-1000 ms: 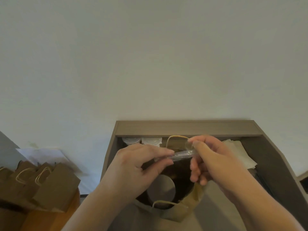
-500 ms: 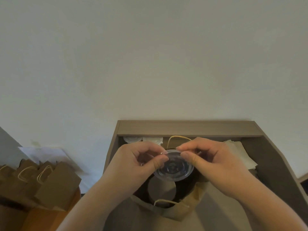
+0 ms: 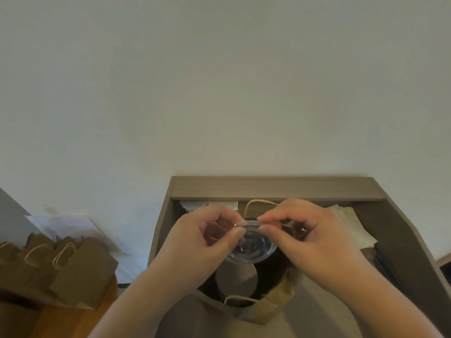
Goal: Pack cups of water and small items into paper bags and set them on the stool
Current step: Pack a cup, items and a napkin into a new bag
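Note:
An open brown paper bag (image 3: 263,311) stands on the grey desk, and a cup (image 3: 236,280) is upright inside it. Above the bag's mouth I hold a clear plastic lid (image 3: 251,247), tilted so its face shows. My left hand (image 3: 205,240) pinches its left rim between thumb and fingers. My right hand (image 3: 310,240) pinches the top right rim the same way. The bag's far handle (image 3: 260,203) sticks up behind my fingers.
Two lidded cups (image 3: 195,204) stand at the back of the desk (image 3: 268,189) against its raised ledge. Paper napkins (image 3: 349,225) lie at the right. Several brown paper bags (image 3: 63,269) sit on the wooden stool (image 3: 73,320) at lower left.
The lid was edge-on between my hands a second ago; I have turned it so its round face shows. Both hands sit slightly closer together over the bag.

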Demonstrator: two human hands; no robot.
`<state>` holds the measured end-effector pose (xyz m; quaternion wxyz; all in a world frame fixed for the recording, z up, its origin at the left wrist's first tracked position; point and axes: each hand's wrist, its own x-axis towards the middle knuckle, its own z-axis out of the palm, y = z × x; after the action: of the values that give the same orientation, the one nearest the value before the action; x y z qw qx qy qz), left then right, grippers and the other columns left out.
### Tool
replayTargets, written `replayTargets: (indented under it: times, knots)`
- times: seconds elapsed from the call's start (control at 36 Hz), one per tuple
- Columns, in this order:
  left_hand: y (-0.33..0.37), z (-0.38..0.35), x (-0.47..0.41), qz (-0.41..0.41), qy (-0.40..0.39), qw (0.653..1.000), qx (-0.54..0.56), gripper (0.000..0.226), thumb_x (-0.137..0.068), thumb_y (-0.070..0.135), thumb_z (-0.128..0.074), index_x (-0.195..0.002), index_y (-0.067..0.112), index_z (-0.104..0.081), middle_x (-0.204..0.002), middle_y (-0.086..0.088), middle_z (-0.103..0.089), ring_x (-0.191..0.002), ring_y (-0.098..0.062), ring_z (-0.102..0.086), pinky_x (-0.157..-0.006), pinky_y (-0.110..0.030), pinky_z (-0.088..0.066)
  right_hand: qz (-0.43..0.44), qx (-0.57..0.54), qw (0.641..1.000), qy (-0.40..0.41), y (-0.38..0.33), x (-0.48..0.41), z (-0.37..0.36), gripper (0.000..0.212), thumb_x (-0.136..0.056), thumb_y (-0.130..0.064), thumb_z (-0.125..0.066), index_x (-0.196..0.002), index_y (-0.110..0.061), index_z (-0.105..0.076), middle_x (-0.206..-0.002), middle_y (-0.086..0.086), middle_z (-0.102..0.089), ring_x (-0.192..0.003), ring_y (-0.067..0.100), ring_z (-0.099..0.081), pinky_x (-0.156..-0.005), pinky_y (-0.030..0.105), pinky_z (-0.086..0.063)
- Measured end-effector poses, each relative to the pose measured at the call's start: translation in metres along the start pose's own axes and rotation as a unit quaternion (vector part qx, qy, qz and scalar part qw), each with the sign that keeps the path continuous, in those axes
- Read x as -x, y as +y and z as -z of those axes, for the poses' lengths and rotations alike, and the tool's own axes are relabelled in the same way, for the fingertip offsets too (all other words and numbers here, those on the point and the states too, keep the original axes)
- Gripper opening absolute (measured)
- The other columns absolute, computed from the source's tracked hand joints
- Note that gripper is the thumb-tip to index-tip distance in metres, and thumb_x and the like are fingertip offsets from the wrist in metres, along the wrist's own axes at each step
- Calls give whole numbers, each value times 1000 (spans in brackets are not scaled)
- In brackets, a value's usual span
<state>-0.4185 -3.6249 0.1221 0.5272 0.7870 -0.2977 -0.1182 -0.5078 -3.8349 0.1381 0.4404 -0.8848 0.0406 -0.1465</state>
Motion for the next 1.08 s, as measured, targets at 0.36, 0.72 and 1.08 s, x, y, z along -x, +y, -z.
replayTargets:
  times: [0.36,0.72,1.08]
  knots:
    - [-7,-2,-6,-1,-12,1000,-15,18,-94,27,-74,-96,44,-69,-92,13,-75,-94,-14,-74,-76,-36,-65,-39,-18,999,-11,2,-6,-1,15,-85,-28,-84,-85,-43,-79,-89,-18,-73,-86,4,-68,-70,20,-53]
    - [-11,-6,-14,-23,38,999,-20,19,-95,28,-72,-111,39,-73,-102,20,-74,-101,-5,-71,-81,-17,-57,-126,-209,960,-138,0,-12,0,23,-90,-48,-71,-82,-27,-77,-68,3,-64,-64,18,-52,-65,28,-45]
    - [-13,-12,-14,-36,57,994,-81,39,-93,36,-73,-127,50,-60,-121,29,-60,-117,1,-60,-94,-22,-58,-212,-351,889,-205,15,-13,-8,21,-90,-28,-77,-90,-7,-75,-82,17,-64,-69,22,-56,-63,28,-48]
